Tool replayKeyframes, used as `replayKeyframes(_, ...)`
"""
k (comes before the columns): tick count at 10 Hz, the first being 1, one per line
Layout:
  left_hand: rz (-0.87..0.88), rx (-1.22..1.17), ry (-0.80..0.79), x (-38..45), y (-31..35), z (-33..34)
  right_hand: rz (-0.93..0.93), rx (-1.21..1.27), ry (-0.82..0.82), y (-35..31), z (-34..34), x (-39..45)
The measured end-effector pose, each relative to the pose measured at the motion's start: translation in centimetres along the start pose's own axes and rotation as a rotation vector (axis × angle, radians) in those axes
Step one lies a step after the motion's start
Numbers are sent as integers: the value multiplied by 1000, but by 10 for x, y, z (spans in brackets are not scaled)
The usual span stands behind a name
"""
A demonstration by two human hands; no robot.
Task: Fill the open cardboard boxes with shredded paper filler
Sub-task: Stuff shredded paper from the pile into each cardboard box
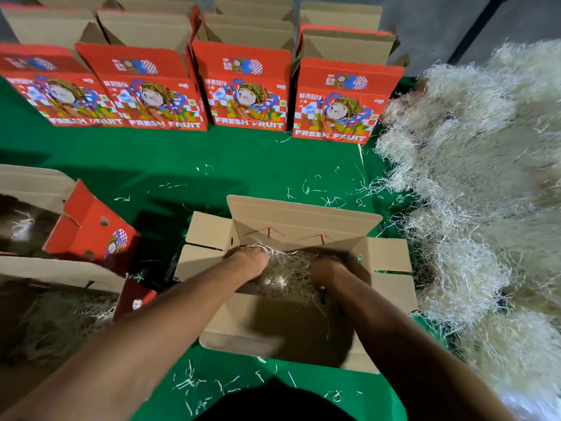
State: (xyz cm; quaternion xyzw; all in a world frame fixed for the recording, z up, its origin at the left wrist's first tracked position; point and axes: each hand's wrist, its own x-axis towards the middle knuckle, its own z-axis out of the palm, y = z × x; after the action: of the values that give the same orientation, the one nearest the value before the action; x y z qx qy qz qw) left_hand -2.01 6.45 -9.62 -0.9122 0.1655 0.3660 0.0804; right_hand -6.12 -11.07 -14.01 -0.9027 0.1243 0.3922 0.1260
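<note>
An open cardboard box (303, 220) stands in front of me on the green surface, its flaps spread out. A wad of pale shredded paper filler (288, 275) lies inside it. My left hand (249, 262) reaches down into the box on the left side of the filler, and my right hand (328, 271) reaches in on the right side. Both hands are sunk in the filler, so their fingers are hidden. A big heap of the same shredded paper (485, 183) lies to the right of the box.
Several red "FRESH FRUIT" boxes (247, 95) stand open in rows at the back. At the left are two more open boxes, the far one (91, 226) and the near one (54, 314) with filler inside. Loose paper strands litter the green surface (188, 159).
</note>
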Motion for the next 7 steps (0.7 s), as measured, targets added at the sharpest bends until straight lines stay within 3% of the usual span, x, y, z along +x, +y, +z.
replayKeyframes(1, 27, -20, 48, -11, 7, -11, 12, 8, 84, -6, -10, -8)
replayKeyframes(2, 2, -26, -13, -13, 12, -10, 37, -33, 194, -14, -13, -19)
replayKeyframes(3, -58, -11, -195, -13, 8, 4, -23, -7, 61, -8, -4, -31)
replayKeyframes(4, -136, 32, -227, -14, -1, 17, -90, -89, -180, 1, 1, -43)
replayKeyframes(5, -173, -102, -195, -8, -4, 31, -94, 370, 56, 11, 14, -67)
replayKeyframes(6, -146, -94, -210, -10, -2, 20, -142, 6, -45, 9, -1, -57)
replayKeyframes(7, -127, -90, -225, -9, 12, 2, -76, 4, -180, -5, -18, -33)
